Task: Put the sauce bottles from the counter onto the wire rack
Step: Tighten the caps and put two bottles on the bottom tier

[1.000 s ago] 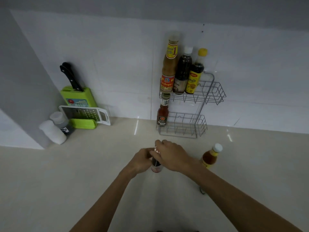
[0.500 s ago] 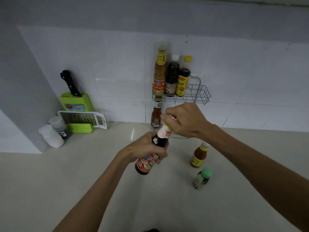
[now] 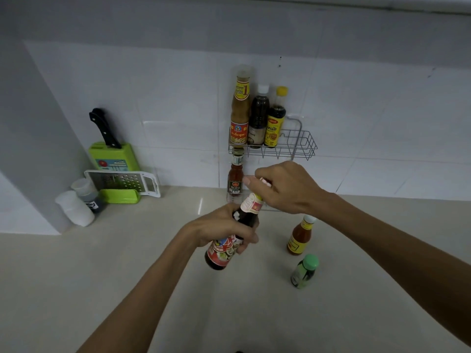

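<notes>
A dark sauce bottle (image 3: 221, 254) with a red label hangs tilted in the air above the counter. My left hand (image 3: 216, 226) grips its body, and my right hand (image 3: 283, 187) holds its cap end. The two-tier wire rack (image 3: 300, 145) stands against the wall tiles. Its upper tier holds three bottles: a tan one (image 3: 239, 110), a dark one (image 3: 258, 115) and a yellow-capped one (image 3: 275, 118). One red bottle (image 3: 235, 178) stands on the lower tier. An orange sauce bottle (image 3: 300, 236) and a small green-capped bottle (image 3: 303, 271) stand on the counter to the right.
A green knife block (image 3: 114, 156) with a black knife, a white grater (image 3: 122, 180) and two small white-capped containers (image 3: 76, 207) sit at the left by a wall corner. The pale counter (image 3: 127, 276) stretches across the foreground.
Both hands lifted the dark bottle off the counter and raised it toward the rack. The view tilted up a little, so the green-capped bottle came into sight.
</notes>
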Tool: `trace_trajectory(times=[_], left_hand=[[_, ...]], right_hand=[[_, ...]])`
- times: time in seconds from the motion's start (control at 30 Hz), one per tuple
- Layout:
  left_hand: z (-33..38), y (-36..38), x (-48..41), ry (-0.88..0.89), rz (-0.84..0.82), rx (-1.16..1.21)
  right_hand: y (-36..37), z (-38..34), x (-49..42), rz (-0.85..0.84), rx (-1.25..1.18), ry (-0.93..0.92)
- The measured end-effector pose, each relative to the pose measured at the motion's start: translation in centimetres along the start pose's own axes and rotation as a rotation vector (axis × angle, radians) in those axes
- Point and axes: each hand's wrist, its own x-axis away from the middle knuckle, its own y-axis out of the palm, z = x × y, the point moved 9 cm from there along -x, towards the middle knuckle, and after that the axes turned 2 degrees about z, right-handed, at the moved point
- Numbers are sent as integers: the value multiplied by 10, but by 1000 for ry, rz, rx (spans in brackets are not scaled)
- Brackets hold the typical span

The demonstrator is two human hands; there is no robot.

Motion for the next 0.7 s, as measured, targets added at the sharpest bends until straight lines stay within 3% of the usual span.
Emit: trace_trajectory(times=[0.07, 0.2, 0.27, 0.47, 0.57, 0.7], left_hand=[[5, -2, 0, 7, 0, -8], [17, -25, -6, 70, 493, -130], [18, -28, -7, 76, 635, -137], [9, -28, -23, 20, 438, -19], [-3, -27, -30, -19, 363, -50], [-38, -30, -40, -103, 254, -175]], right_hand=[[-7, -7, -3, 66, 51, -44], [-15, 9, -13, 81, 102, 216], [-12, 22, -18, 35, 105, 321], [13, 24, -20, -102, -356, 363], [20, 25, -20, -160, -327, 308], [15, 42, -23, -41, -291, 324]])
